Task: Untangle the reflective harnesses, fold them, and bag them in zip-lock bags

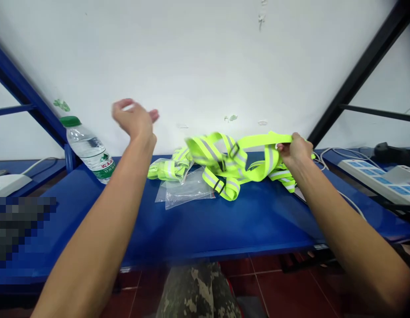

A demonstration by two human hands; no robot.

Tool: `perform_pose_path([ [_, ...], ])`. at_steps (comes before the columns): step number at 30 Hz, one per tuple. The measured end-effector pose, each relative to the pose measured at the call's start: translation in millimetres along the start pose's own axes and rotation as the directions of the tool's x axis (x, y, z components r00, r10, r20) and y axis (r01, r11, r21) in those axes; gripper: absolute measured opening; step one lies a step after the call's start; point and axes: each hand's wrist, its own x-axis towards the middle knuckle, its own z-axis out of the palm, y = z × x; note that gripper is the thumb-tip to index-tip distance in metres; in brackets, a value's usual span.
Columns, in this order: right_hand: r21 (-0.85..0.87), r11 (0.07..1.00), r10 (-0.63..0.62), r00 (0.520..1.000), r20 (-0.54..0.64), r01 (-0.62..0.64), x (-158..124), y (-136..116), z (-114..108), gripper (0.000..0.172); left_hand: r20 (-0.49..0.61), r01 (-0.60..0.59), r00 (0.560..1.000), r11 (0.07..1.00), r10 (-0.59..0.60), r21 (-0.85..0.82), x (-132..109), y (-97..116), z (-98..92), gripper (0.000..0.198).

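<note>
Pinching a strap of the yellow safety vest (pixel 262 140) between thumb and fingers of the right hand (pixel 295 151), with the strap running sideways above the blue table (pixel 205 229), leftward from the hand. Left hand (pixel 134 118) raised and apart from the vest, fingers spread (somewhat blurred), so right hand nearer.

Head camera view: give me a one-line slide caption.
Right hand grips a neon-yellow reflective strap vest over a blue bench; left hand raised, open.
</note>
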Motion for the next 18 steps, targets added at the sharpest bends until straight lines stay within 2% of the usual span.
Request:
perform_pose_path([
  [1, 0.002, 1.0, 0.025, 1.0, 0.007, -0.025, -5, -1, 6, 0.016, 0.141, 0.032, 0.989, 0.999, -0.037, 0.033, -11, -6, 3.5, 0.022],
  [2, 0.006, 0.998, 0.054, 0.998, 0.012, -0.054, -11, -2, 13, 0.014, 0.32, 0.024, 0.946, 0.996, -0.049, 0.082, -23, -14, 6.8, 0.02],
  [3, 0.009, 0.996, 0.083, 0.996, 0.033, -0.083, -18, -4, 21, 0.012, 0.529, -0.006, 0.847, 0.992, -0.063, 0.128, -38, -23, 9.9, 0.023],
  [4, 0.005, 0.994, 0.109, 0.991, 0.08, -0.11, -25, -6, 28, 0.011, 0.729, -0.052, 0.678, 0.983, -0.093, 0.174, -53, -33, 12.4, 0.03],
  [5, -0.002, 0.992, 0.126, 0.984, 0.128, -0.126, -32, -9, 36, 0.011, 0.874, -0.128, 0.465, 0.967, -0.137, 0.22, -69, -43, 14.6, 0.038],
  [6, -0.01, 0.991, 0.13, 0.975, 0.178, -0.13, -39, -12, 43, 0.012, 0.931, -0.237, 0.331, 0.941, -0.154, 0.24, -85, -52, 16.5, 0.044],
  [7, -0.017, 0.993, 0.121, 0.967, 0.223, -0.12, -45, -16, 48, 0.014, 0.949, -0.371, 0.282, 0.897, -0.139, 0.241, -100, -61, 18.4, 0.051],
  [9, -0.023, 0.997, 0.077, 0.946, 0.315, -0.074, -53, -26, 55, 0.019, 0.961, -0.598, 0.262, 0.766, -0.092, 0.236, -123, -75, 22.3, 0.07],
  [10, -0.016, 0.999, 0.039, 0.933, 0.358, -0.036, -55, -31, 56, 0.021, 0.964, -0.652, 0.253, 0.723, -0.08, 0.231, -130, -80, 24.2, 0.074],
  [12, 0.018, 0.998, -0.061, 0.912, 0.406, 0.059, -54, -40, 54, 0.023, 0.96, -0.653, 0.27, 0.719, -0.071, 0.238, -135, -85, 26.9, 0.07],
  [13, 0.031, 0.994, -0.111, 0.909, 0.402, 0.108, -51, -43, 51, 0.024, 0.952, -0.617, 0.298, 0.748, -0.067, 0.245, -132, -84, 27.5, 0.066],
  [15, 0.019, 0.983, -0.179, 0.912, 0.37, 0.185, -41, -47, 43, 0.025, 0.92, -0.499, 0.39, 0.828, -0.046, 0.253, -121, -76, 27.9, 0.063],
  [18, -0.075, 0.982, -0.136, 0.923, 0.359, 0.174, -32, -41, 34, 0.024, 0.838, -0.244, 0.545, 0.954, -0.014, 0.175, -97, -58, 30.6, 0.067],
])
